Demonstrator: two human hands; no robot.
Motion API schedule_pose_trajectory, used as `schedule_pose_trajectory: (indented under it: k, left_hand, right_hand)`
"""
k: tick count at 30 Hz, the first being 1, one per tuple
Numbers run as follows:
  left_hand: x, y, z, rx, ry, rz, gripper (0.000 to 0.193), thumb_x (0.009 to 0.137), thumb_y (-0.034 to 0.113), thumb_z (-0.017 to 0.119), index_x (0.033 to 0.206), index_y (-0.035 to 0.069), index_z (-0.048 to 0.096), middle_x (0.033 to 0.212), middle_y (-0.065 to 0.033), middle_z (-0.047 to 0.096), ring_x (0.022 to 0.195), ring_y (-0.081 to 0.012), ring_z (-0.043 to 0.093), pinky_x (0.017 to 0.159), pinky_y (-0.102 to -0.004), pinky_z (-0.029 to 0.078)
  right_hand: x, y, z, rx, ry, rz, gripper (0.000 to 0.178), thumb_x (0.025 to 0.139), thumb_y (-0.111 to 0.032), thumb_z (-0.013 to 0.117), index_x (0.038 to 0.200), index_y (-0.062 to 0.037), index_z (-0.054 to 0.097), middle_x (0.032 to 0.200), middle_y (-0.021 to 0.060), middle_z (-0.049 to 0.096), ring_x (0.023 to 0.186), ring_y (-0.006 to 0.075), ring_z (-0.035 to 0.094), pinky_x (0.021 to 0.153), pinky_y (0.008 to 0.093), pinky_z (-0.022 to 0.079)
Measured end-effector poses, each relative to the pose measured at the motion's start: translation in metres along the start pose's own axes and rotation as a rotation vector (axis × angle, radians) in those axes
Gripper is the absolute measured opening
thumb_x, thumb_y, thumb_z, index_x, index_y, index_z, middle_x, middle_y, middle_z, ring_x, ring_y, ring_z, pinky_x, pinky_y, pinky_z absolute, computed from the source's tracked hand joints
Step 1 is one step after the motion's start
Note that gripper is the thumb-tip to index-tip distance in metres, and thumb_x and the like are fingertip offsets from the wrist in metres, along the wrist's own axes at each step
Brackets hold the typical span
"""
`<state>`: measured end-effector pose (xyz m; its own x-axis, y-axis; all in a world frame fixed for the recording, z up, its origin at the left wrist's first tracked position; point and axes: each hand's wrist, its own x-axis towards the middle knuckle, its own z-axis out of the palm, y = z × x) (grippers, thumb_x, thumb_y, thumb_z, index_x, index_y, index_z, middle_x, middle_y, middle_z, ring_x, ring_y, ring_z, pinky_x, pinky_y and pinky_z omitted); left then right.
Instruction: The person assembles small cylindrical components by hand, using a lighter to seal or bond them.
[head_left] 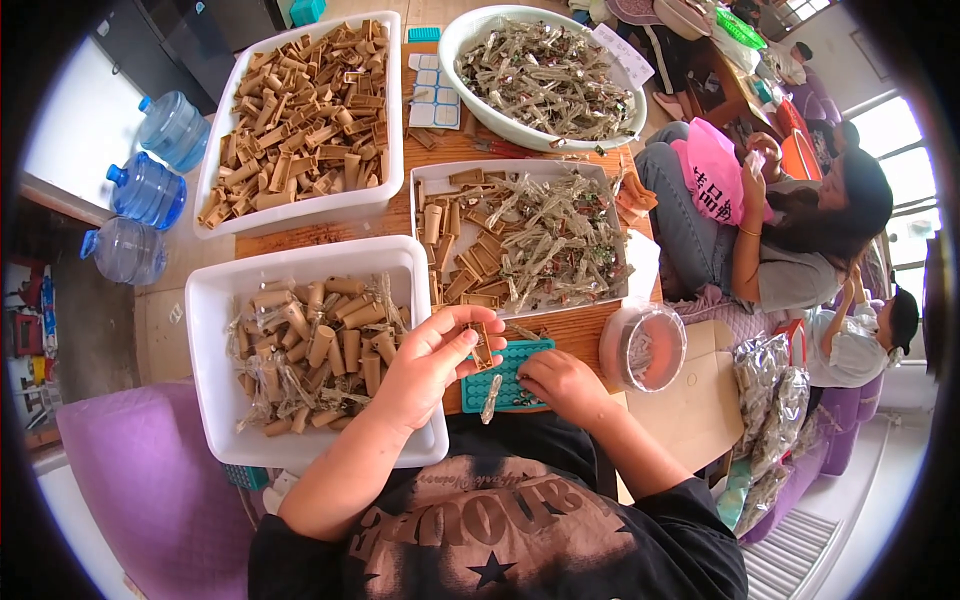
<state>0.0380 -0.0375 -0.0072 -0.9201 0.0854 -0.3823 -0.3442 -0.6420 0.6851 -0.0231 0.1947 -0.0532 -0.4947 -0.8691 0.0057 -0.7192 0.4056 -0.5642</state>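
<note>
My left hand (425,358) is closed on a tan half-shell plastic piece (484,350), pinched between thumb and fingers with its hollow side showing. Just right of it, my right hand (566,384) rests over a teal gridded tray (520,353). Its fingers are pressed together at the tray, and whatever they grip is too small to make out. A small clear-wrapped bundle (491,400) lies at the tray's front, below the left fingertips. Beyond both hands, a white shallow tray (416,235) holds tan half shells on its left and clear-wrapped wire parts on its right.
A white bin (205,330) of tan cylinders stands near left, another bin (398,100) of tan shells behind it. A pale round basin (455,70) of wrapped parts is at the back. A clear tub (643,345) stands right. Another person (780,230) sits at right.
</note>
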Motion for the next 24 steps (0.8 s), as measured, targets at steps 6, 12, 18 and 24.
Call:
schedule_pose_trajectory:
  k: [6, 12, 18, 24]
  left_hand:
    - [-0.002, 0.0, 0.001, -0.043, -0.009, 0.01, 0.025, 0.097, 0.011, 0.045, 0.121, 0.004, 0.05, 0.117, -0.0107, 0.058, 0.107, -0.0198, 0.058, 0.089, -0.0357, 0.051]
    - [-0.001, -0.001, 0.002, -0.083, -0.037, 0.012, 0.028, 0.097, 0.01, 0.046, 0.124, 0.004, 0.047, 0.12, -0.0111, 0.057, 0.109, -0.0191, 0.057, 0.087, -0.0343, 0.053]
    - [-0.002, -0.001, 0.003, 0.019, -0.01, 0.029, 0.029, 0.096, 0.01, 0.05, 0.124, 0.003, 0.049, 0.116, -0.0084, 0.059, 0.105, -0.0158, 0.059, 0.084, -0.0293, 0.053]
    - [-0.004, 0.0, 0.006, 0.123, 0.054, 0.019, 0.03, 0.096, 0.01, 0.051, 0.125, 0.002, 0.05, 0.112, -0.005, 0.06, 0.102, -0.0122, 0.059, 0.082, -0.0285, 0.054]
  right_hand:
    - [0.008, 0.0, 0.002, -0.073, 0.009, -0.021, 0.018, 0.074, -0.011, 0.066, 0.089, -0.0048, 0.06, 0.083, 0.0096, 0.057, 0.076, 0.0296, 0.058, 0.069, 0.0386, 0.049]
    - [0.016, -0.005, -0.004, 0.06, 0.125, -0.024, 0.013, 0.074, -0.005, 0.066, 0.086, -0.0024, 0.06, 0.08, 0.0099, 0.059, 0.075, 0.0268, 0.061, 0.068, 0.0351, 0.052]
    - [0.053, -0.067, -0.041, 0.243, 0.632, 0.179, 0.015, 0.072, 0.003, 0.07, 0.086, -0.0006, 0.064, 0.079, 0.0085, 0.063, 0.07, 0.0186, 0.064, 0.063, 0.0268, 0.053]
    - [0.065, -0.067, -0.028, -0.018, 0.532, -0.018, 0.024, 0.073, 0.002, 0.069, 0.097, -0.0018, 0.064, 0.09, 0.012, 0.064, 0.08, 0.028, 0.064, 0.071, 0.0359, 0.053]
